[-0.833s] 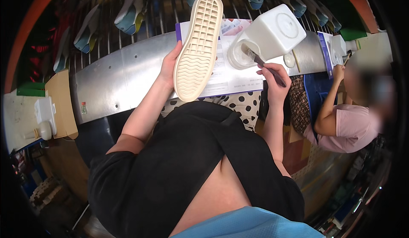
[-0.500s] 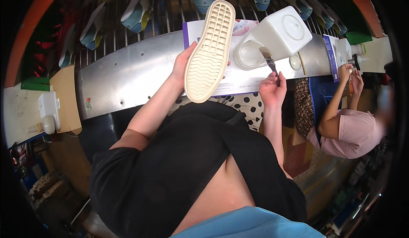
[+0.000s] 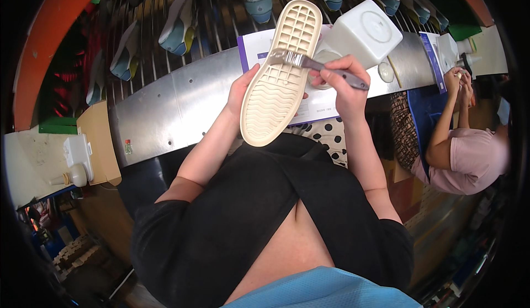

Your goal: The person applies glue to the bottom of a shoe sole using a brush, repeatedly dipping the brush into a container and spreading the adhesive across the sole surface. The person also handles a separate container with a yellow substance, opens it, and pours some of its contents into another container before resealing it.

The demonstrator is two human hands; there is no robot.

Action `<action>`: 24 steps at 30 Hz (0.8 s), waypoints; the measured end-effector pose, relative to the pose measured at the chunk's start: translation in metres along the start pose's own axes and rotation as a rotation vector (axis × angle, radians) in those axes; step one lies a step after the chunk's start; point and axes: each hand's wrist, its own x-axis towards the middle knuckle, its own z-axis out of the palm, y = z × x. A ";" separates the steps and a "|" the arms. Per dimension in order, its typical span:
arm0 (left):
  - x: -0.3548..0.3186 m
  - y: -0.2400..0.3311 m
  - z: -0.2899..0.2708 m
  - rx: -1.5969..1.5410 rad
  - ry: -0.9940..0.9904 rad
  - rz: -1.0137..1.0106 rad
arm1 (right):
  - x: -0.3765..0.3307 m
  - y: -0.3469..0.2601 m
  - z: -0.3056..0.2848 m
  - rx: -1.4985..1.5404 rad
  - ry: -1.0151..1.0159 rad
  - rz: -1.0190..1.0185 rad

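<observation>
My left hand [image 3: 241,89] holds a cream rubber shoe sole [image 3: 280,76] upright from behind, its ribbed inner side facing me. In my right hand [image 3: 342,79] is a grey-handled brush [image 3: 314,63], and its bristles rest on the upper middle of the sole. Just behind the brush stands a white square plastic container [image 3: 366,30] on the metal bench [image 3: 176,104].
A wire rack behind the bench carries several shoe uppers on lasts [image 3: 178,27]. A paper sheet with a purple edge [image 3: 320,104] lies on the bench. At the right a person in a pink shirt [image 3: 469,153] works with raised hands. A cardboard piece [image 3: 98,137] sits at left.
My right hand has brought the brush from the white container over to the sole, and the bristles now touch it. The sole has stayed upright in my left hand.
</observation>
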 end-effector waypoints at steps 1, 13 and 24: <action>-0.001 0.000 0.000 -0.021 -0.016 -0.006 | 0.006 0.000 0.000 -0.046 0.039 -0.019; -0.002 -0.004 0.001 0.096 -0.053 -0.005 | 0.029 -0.003 -0.002 -0.057 0.151 -0.136; 0.020 0.019 0.000 0.039 -0.107 0.199 | -0.036 0.021 0.048 -0.152 -0.140 -0.158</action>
